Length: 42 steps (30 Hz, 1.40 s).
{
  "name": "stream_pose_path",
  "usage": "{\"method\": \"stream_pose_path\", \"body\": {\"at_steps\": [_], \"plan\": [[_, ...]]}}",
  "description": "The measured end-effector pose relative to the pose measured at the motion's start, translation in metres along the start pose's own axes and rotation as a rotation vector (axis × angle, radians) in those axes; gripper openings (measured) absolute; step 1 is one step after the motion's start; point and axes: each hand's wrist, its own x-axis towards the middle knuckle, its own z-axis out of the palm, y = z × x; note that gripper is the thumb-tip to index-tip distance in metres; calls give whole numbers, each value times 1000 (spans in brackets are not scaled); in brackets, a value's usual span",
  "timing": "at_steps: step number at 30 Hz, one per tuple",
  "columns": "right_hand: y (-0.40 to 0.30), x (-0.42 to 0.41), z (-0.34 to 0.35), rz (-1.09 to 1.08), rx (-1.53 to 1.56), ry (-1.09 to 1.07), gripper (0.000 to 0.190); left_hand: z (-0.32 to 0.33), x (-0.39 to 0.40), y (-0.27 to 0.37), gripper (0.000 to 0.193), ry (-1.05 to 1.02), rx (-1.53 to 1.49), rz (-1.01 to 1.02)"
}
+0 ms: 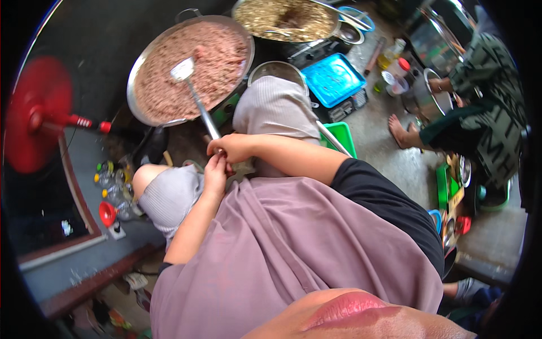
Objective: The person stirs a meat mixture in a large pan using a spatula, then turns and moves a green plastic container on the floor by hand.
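A long metal spatula (199, 99) reaches up to the left, its blade lying on pinkish-brown crumbly food (211, 55) in a large round metal pan (132, 80). Around the upper part of the handle's near end, my right hand (233, 148) is closed. Just below it my left hand (217, 173) is closed at the handle's end, its fingers against the right hand. Both hands are between my knees, short of the pan's rim. The very end of the handle is hidden by the fingers.
A second pan (288, 21) of chopped food sits on a stove beyond a metal pot (277, 70) and blue tray (334, 80). At left are a red fan (38, 114) and plastic bottles (116, 193). A person (478, 110) at right reaches into a metal pot (430, 99).
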Motion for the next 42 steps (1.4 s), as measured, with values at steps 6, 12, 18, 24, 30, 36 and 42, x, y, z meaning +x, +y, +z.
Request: {"method": "stream_pose_path", "body": {"at_steps": [6, 12, 18, 24, 30, 36, 42], "plan": [[10, 11, -1, 110, 647, 43, 74, 2, -1, 5, 15, -62, 19, 66], [2, 26, -19, 443, 1412, 374, 47, 4, -1, 4, 12, -189, 183, 201], [16, 24, -22, 470, 1026, 348, 14, -5, -4, -10, 16, -367, 666, 104], [29, 21, -29, 303, -61, 812, 38, -4, -17, 1, 24, -391, 903, 177], [57, 32, -26, 408, -282, 775, 29, -8, -22, 3, 25, -384, 933, 216], [39, 19, -15, 546, 18, 649, 32, -16, -24, 2, 26, -370, 948, 243], [30, 23, -34, 475, -194, 846, 34, -16, -26, 6, 27, -395, 949, 243]]}}
